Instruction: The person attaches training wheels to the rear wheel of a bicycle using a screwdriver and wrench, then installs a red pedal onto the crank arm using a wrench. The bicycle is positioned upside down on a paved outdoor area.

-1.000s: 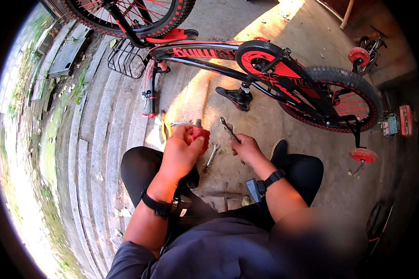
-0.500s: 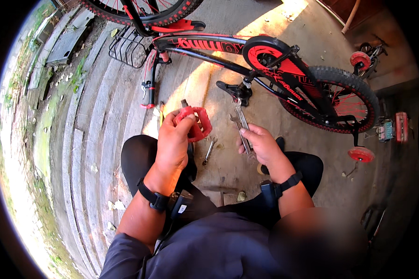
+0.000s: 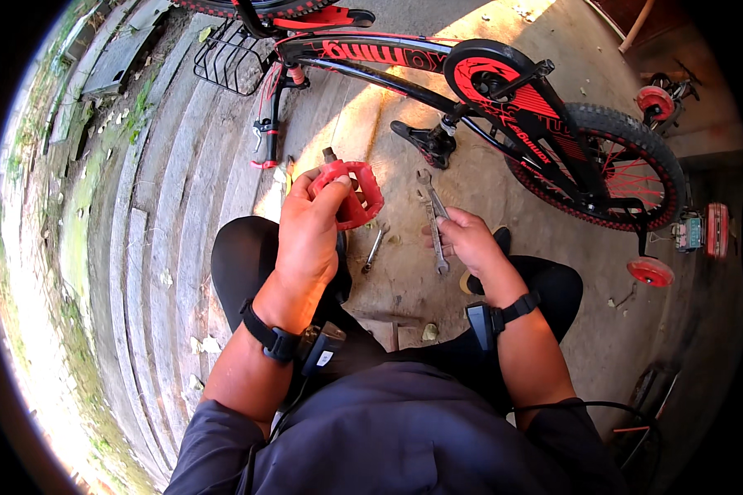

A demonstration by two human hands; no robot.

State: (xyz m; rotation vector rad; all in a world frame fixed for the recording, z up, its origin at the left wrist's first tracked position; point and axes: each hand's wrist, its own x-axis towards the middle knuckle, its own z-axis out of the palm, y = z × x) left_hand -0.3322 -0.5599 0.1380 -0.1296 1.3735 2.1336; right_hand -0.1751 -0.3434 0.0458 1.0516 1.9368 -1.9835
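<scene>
My left hand (image 3: pixel 308 221) is closed around a red bicycle pedal (image 3: pixel 353 218), its threaded metal spindle pointing up and away from me. Two metal wrenches (image 3: pixel 434 216) are held by my right hand (image 3: pixel 470 238), crossing at a slight angle with their open jaws showing. Some of the right fingers are hidden behind the tools. A third wrench (image 3: pixel 376 247) lies on the ground between my knees. Beyond my hands is a black and red bicycle (image 3: pixel 380 54), with its crank arm (image 3: pixel 524 81) and black saddle (image 3: pixel 429 144) on the near side.
A training wheel (image 3: pixel 650 271) sticks out by the bicycle's rear wheel (image 3: pixel 636 169). A wire basket (image 3: pixel 233 59) is at its front. Long grey planks (image 3: pixel 144 272) run along the left. At the right edge stands a red and teal object (image 3: pixel 710 232).
The wrenches in my right hand have turned to a more upright angle and fanned apart. My left hand still holds the pedal. The view has shifted slightly.
</scene>
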